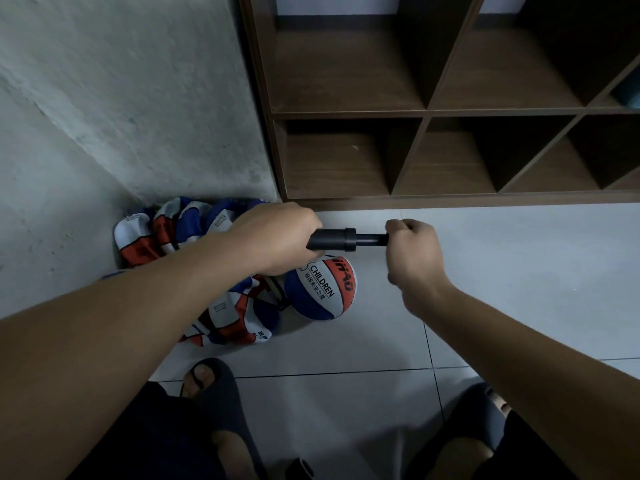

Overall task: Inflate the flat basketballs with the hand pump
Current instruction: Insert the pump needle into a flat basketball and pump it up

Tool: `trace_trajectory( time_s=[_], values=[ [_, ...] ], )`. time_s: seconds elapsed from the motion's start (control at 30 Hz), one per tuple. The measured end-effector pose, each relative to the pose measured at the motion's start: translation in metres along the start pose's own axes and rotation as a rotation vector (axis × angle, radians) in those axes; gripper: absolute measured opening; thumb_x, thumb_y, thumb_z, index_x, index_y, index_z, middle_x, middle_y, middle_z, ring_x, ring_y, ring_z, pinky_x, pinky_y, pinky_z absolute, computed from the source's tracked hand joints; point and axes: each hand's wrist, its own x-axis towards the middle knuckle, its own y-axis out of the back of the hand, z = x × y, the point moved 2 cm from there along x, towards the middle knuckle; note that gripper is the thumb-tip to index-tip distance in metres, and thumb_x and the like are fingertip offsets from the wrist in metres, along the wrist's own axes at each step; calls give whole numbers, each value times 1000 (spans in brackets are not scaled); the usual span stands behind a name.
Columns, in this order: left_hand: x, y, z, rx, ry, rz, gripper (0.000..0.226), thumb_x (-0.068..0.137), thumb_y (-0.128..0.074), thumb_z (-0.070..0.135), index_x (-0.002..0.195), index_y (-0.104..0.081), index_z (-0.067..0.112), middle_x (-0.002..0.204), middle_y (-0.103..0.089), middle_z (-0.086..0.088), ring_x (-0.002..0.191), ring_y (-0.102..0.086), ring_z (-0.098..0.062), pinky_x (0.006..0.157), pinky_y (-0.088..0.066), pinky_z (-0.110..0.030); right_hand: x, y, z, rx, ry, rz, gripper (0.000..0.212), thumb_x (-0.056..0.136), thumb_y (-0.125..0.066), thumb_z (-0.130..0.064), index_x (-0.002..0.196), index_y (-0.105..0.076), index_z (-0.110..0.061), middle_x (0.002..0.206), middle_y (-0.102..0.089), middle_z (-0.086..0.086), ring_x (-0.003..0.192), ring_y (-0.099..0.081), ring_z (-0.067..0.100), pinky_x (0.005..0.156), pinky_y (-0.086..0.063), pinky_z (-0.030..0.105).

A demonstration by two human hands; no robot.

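At frame centre, the left hand (277,237) wraps the hand pump (341,239) barrel to steady it while the right hand (412,252) fists its handle (rod barely extended). 1 round basketball (320,289) sits just below; flat basketballs (180,233) heap at left.

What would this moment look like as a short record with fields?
left hand: left hand grips the barrel of the black plastic hand pump
right hand: right hand grips the pump's handle end
round ball: red, white and blue basketball on the pale tiled floor, below the pump
flat balls: crumpled pile of flat basketballs by the grey wall
behind: dark brown wooden cubby shelf
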Motion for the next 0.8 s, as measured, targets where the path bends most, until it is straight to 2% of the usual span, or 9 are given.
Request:
trace_trajectory(
  time_s=[0.1, 0.17, 0.23, 0.4, 0.53, 0.6, 0.7, 0.8],
  values=[
    [0, -3, 7, 17, 4, -1, 26, 98, -68, 44, 77, -62, 30, 71, -64, 5, 64, -65, -16, 60, -57, -36, -10, -11, 1, -18, 14, -47, 26, 106, -46, -23, 83, -50, -12, 61, -37, -1, 57, -34, 21, 60, -32, 41],
    [-1, -5, 10, 8, 5, -4, 28, 99, -67, 47, 77, -61, 30, 71, -63, 6, 63, -65, -16, 60, -58, -37, -13, -17, 0, -41, 26, -70, 30, 108, -46, -26, 93, -58, -3, 63, -44, 0, 56, -40, 19, 57, -35, 38],
    [0, -6, 14, -1, 0, -16, 28, 100, -68, 45, 78, -61, 30, 70, -63, 6, 61, -64, -16, 57, -56, -35, -12, -19, -1, -59, 31, -74, 32, 109, -45, -27, 98, -58, 0, 66, -47, 2, 56, -42, 19, 54, -36, 35],
    [1, -6, 13, 5, 2, -19, 27, 100, -69, 43, 77, -60, 31, 71, -62, 7, 62, -64, -15, 57, -56, -34, -11, -20, 0, -86, 34, -86, 31, 109, -44, -25, 94, -57, -2, 67, -46, 4, 55, -41, 20, 52, -34, 33],
    [0, -7, 13, -11, -12, -21, 25, 99, -69, 43, 79, -61, 30, 72, -63, 6, 63, -65, -15, 61, -59, -37, -10, -16, -2, -109, 39, -120, 28, 107, -46, -26, 82, -53, -13, 64, -42, 1, 56, -38, 21, 55, -32, 37],
    [-1, -4, 8, -30, -8, -10, 25, 100, -68, 45, 80, -62, 31, 72, -64, 6, 64, -66, -15, 62, -60, -38, -4, -6, -7, -124, 40, -88, 30, 105, -48, -24, 77, -49, -17, 62, -40, 0, 57, -37, 23, 56, -32, 36],
    [-2, 3, -10, -29, 36, 7, 26, 99, -69, 44, 78, -63, 31, 70, -66, 4, 61, -67, -15, 61, -61, -39, 13, 20, -14, -75, 4, 36, 20, 97, -52, -24, 81, -56, -14, 65, -40, 3, 64, -37, 25, 57, -33, 39],
    [-4, 8, -23, -33, 67, 27, 25, 98, -70, 44, 78, -64, 31, 70, -67, 5, 61, -66, -14, 60, -59, -37, 26, 38, -16, -37, -37, 85, 8, 83, -49, -22, 81, -48, -14, 71, -29, 7, 64, -25, 23, 59, -19, 45]
  ],
)
